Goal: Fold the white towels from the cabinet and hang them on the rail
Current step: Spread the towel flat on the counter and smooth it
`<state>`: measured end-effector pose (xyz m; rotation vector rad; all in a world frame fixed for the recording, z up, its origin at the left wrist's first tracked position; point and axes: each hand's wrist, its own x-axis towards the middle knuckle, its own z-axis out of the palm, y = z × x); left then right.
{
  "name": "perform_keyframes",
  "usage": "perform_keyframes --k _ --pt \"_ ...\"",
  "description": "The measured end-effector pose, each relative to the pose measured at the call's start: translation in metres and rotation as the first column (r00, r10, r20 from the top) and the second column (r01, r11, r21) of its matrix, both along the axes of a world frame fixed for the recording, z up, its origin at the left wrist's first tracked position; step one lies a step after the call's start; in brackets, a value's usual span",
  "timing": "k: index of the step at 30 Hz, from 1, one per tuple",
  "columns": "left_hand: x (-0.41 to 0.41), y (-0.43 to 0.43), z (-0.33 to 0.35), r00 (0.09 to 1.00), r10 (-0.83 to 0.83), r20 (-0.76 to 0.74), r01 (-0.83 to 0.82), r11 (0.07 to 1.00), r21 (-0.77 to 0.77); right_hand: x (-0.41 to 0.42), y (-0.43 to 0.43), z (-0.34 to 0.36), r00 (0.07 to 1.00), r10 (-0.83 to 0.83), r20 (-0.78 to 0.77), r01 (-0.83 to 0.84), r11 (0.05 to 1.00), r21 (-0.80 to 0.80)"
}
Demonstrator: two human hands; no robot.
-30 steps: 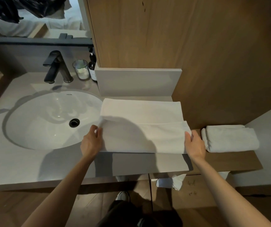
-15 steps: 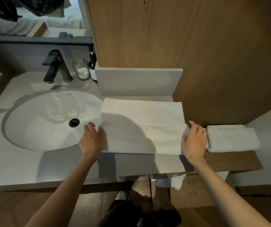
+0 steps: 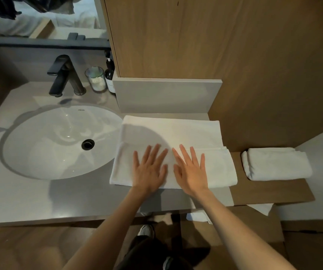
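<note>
A white towel [image 3: 186,133] lies on the grey counter [image 3: 39,197] to the right of the sink, with its near part folded up over the far part. My left hand [image 3: 150,169] and my right hand [image 3: 191,170] rest flat side by side on the middle of the folded near layer, fingers spread, holding nothing. A second white towel [image 3: 276,163], folded small, sits on the brown wooden ledge [image 3: 269,190] to the right. No rail is in view.
A white oval sink [image 3: 45,145] with a black tap [image 3: 63,75] fills the left of the counter. A glass [image 3: 96,78] and a dark bottle [image 3: 110,75] stand behind it. A wooden cabinet wall [image 3: 215,45] rises behind the towel. White cloth [image 3: 197,216] hangs below the counter's edge.
Both hands let go of the towel's left and right ends and moved inward to its middle, where they now lie flat. The near fold has settled down on the far part.
</note>
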<state>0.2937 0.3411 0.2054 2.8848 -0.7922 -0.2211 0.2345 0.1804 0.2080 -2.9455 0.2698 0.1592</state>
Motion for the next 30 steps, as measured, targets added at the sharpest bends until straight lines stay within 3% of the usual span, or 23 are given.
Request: perform_keyframes --k 12,19,27,30 --pt "0.016 0.078 -0.004 1.000 0.013 0.008 -0.012 0.999 -0.037 -0.034 -0.070 0.006 0.989 -0.091 -0.120 0.084 0.994 -0.066" --pt "-0.015 0.094 0.001 0.999 -0.029 -0.017 0.027 0.994 -0.105 -0.057 -0.076 0.013 0.974 0.047 -0.222 -0.055 0.998 -0.031" --pt "-0.061 0.122 0.000 0.976 -0.207 0.060 0.207 0.978 0.006 -0.104 -0.077 0.017 0.936 0.216 -0.279 -0.231 0.973 -0.023" --pt "-0.073 0.128 0.001 0.975 -0.207 0.082 0.206 0.978 0.027 -0.116 -0.080 0.019 0.927 0.259 -0.272 -0.286 0.956 -0.061"
